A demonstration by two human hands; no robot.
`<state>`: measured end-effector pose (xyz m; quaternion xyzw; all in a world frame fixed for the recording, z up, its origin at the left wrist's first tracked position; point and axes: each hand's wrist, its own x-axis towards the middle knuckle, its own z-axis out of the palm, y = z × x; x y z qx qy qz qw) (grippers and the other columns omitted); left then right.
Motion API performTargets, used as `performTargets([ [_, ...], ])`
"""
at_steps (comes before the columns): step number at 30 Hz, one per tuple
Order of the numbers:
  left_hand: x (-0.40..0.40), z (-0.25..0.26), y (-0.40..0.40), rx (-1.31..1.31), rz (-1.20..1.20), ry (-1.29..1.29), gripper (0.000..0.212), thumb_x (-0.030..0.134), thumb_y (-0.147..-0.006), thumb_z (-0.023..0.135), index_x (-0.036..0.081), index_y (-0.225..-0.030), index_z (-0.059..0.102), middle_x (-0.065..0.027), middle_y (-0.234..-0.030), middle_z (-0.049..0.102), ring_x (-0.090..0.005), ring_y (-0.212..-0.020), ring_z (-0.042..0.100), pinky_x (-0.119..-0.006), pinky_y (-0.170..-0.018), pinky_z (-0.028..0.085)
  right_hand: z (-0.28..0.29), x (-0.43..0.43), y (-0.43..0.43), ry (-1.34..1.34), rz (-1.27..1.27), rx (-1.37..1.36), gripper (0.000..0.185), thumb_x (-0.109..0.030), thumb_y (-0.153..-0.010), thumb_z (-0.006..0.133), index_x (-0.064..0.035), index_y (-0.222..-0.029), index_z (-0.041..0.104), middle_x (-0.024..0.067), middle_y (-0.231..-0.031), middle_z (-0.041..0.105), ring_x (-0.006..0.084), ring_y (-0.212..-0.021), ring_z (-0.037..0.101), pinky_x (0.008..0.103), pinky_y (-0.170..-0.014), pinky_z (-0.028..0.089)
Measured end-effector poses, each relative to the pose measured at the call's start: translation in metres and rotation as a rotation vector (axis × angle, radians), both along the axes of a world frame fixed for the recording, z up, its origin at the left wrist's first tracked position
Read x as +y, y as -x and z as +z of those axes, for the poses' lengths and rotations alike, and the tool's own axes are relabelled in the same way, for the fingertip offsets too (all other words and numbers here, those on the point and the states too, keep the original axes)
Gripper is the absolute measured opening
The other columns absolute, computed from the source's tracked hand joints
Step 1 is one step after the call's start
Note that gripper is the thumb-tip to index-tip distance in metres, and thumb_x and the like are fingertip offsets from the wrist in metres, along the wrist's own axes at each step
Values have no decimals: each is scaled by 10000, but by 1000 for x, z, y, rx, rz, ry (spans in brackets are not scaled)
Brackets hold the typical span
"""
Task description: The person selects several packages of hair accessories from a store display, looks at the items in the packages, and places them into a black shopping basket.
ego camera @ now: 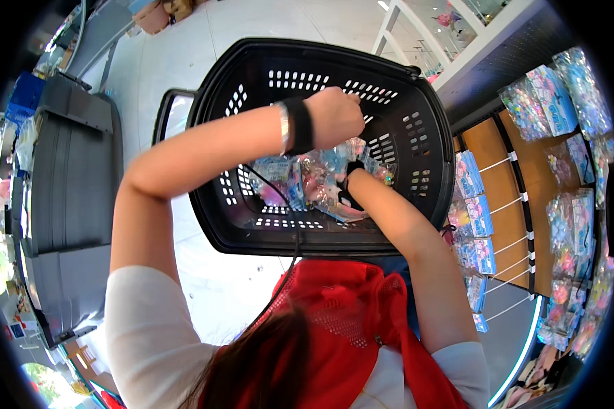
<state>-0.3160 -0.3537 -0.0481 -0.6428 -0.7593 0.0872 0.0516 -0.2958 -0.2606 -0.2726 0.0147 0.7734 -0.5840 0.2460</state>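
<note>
A black plastic shopping basket (307, 237) with slotted walls is in front of me. Several clear plastic packets (320, 176) of pastel, colourful items with printed blue cards lie in its bottom. My left hand (335, 118), with a black band at the wrist, is above the packets near the basket's far side. Its fingers curl downward, so whatever may be in them is hidden. My right hand (349, 176) reaches down among the packets at the basket's right. A dark band and the packets cover most of it, and I cannot see its grip.
On the right, a display rack holds hanging packets (473, 214) on white hooks (506, 207). White metal framing (424, 30) stands beyond the basket. A dark grey unit (74, 179) is at left. A black cord (294, 230) hangs across the basket's near edge.
</note>
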Motion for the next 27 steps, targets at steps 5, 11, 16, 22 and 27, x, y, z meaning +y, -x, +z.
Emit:
performTargets([
  [5, -38, 75, -42, 2, 108, -613, 178, 66, -605, 597, 131, -757, 663, -15, -747, 481, -188, -721, 507, -288, -527, 450, 78, 1, -15, 346, -134, 143, 354, -110, -801, 606, -14, -1135, 535, 64, -1000, 601, 133, -896, 580, 283, -730, 480],
  [11, -64, 84, -91, 267, -109, -889, 241, 57, -562, 694, 90, -801, 693, 30, -619, 443, -110, -576, 519, -224, -447, 402, 204, 82, -71, 660, -323, -39, 194, -146, -857, 574, -22, -1005, 558, 83, -981, 609, 175, -888, 599, 315, -732, 497],
  [16, -38, 99, -118, 292, -289, -908, 295, 60, -601, 695, 97, -894, 690, 29, -648, 505, -126, -645, 603, -217, -483, 438, 248, 155, -154, 915, -644, 343, 107, -147, -925, 465, -44, -936, 490, 116, -964, 597, 232, -871, 612, 424, -781, 518],
  [22, 6, 104, -123, -421, -143, -1252, 194, 5, -754, 642, 1, -946, 663, -69, -767, 640, -142, -653, 600, -269, -634, 508, 274, 211, -261, 839, -960, 766, 169, -169, -946, 423, -35, -1046, 400, 167, -1100, 560, 293, -987, 595, 395, -755, 539],
  [27, 48, 99, -112, -1426, 74, -1159, 196, 101, -895, 538, -7, -1050, 591, -81, -1017, 626, -108, -854, 591, -242, -747, 490, 279, 253, -329, 986, -1087, 844, 288, -106, -924, 448, -9, -1191, 397, 185, -1164, 534, 284, -1041, 569, 363, -843, 510],
])
